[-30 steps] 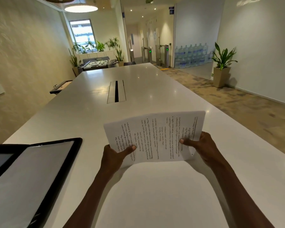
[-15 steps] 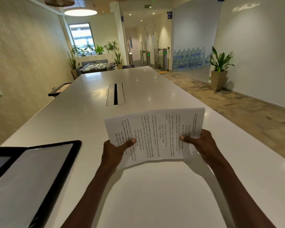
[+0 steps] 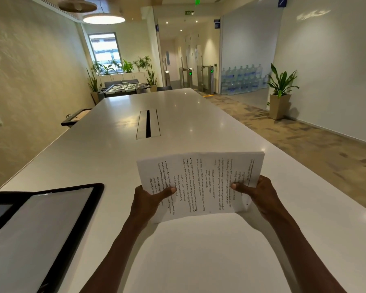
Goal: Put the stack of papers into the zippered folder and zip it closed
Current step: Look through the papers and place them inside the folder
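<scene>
Right now the stack of papers (image 3: 201,182) is held up in the air over the white table (image 3: 118,157), in front of the person. It is turned sideways, so the printed lines run up and down. The left hand (image 3: 146,203) grips the left bottom corner, with the thumb lying flat on the top page and the other fingers curled behind the sheets. The right hand (image 3: 257,196) grips the right bottom part the same way, thumb on top and fingers tucked behind. Both hands are clamped on the papers, and the papers bend a little between them.

The zippered folder (image 3: 44,235) lies open on the table to the left, well apart from the papers. It has a black edge and a pale grey inside. Part of it runs off the picture.

Farther down the table is a long cable slot (image 3: 148,123). Past the table's far end stands a foosball table (image 3: 123,88) with green plants near a window (image 3: 105,50). On the right, a potted plant (image 3: 281,92) stands by the wall, next to a stack of big water bottles (image 3: 242,80).
</scene>
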`<state>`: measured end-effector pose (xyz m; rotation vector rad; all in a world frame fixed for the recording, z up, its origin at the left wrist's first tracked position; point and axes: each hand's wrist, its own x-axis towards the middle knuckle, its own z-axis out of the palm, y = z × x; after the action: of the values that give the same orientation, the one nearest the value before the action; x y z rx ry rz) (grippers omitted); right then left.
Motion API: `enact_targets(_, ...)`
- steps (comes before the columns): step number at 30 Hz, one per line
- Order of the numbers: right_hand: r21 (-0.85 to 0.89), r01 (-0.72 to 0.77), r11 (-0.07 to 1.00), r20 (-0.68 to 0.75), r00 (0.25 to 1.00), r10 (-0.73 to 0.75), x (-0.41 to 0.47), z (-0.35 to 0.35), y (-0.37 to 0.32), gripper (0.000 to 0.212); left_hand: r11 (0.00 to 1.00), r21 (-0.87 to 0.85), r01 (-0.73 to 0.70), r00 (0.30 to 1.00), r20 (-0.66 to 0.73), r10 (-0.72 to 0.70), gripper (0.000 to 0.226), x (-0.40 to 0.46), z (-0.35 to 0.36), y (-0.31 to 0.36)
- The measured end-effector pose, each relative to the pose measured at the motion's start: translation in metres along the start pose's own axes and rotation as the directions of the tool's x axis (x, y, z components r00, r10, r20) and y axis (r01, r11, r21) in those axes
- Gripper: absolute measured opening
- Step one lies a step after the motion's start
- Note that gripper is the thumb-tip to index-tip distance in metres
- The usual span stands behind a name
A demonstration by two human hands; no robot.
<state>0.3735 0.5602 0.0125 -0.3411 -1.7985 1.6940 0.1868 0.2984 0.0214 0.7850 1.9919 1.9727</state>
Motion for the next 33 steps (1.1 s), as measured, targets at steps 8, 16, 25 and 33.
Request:
enact_targets(8, 0.013, 0.013, 1.000, -0.004, 1.000, -0.013, 0.000, 0.000, 0.001, 0.034, 1.000, -0.020, 0.018, 1.000, -0.012, -0.018, 0.048, -0.001, 0.001, -0.005)
enact_targets(16, -0.048, -0.025, 0.999, 0.072, 0.997, 0.028, 0.002, 0.006, -0.011, 0.033, 0.996, -0.068, 0.053, 0.998, 0.027, -0.051, 0.047, -0.002, -0.012, 0.003)
enact_targets(25, 0.038, -0.066, 0.997, 0.261, 0.964, 0.054, -0.003, 0.044, -0.018, 0.043, 0.966, -0.143, 0.215, 0.975, 0.084, -0.205, 0.046, -0.011, -0.066, 0.019)
enact_targets(33, 0.072, -0.074, 0.995, 0.275, 0.960, 0.051, -0.012, 0.119, -0.031, 0.030, 0.938, -0.197, 0.285, 0.958, 0.031, -0.285, 0.056, -0.038, -0.140, 0.039)
